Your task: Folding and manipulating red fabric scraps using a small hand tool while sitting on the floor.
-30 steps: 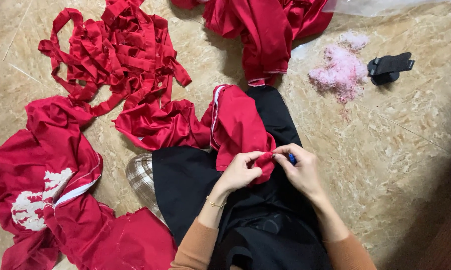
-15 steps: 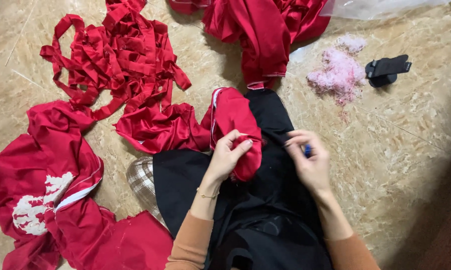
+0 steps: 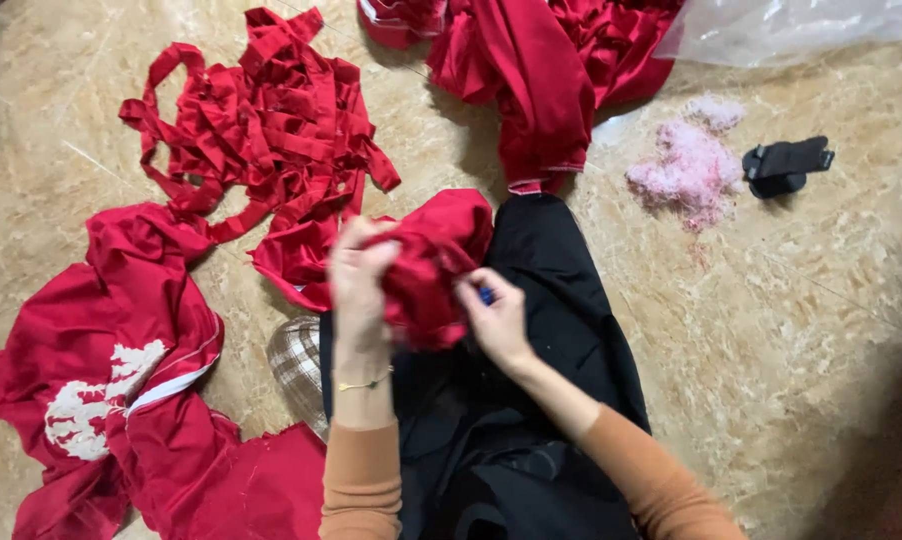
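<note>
On the floor (image 3: 851, 300), a red cloth (image 3: 426, 270) lies bunched on the person's black lap (image 3: 561, 330). Left of the cloth sits a heap of red strips (image 3: 271, 120). The left hand (image 3: 359, 270) grips the cloth; the right hand (image 3: 496, 315) pinches its edge together with a small blue tool (image 3: 486, 295).

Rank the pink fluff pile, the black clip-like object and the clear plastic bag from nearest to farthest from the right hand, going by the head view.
Measured from the right hand:
1. Pink fluff pile, up and to its right on the floor.
2. Black clip-like object, just right of the fluff.
3. Clear plastic bag, at the top right edge.
</note>
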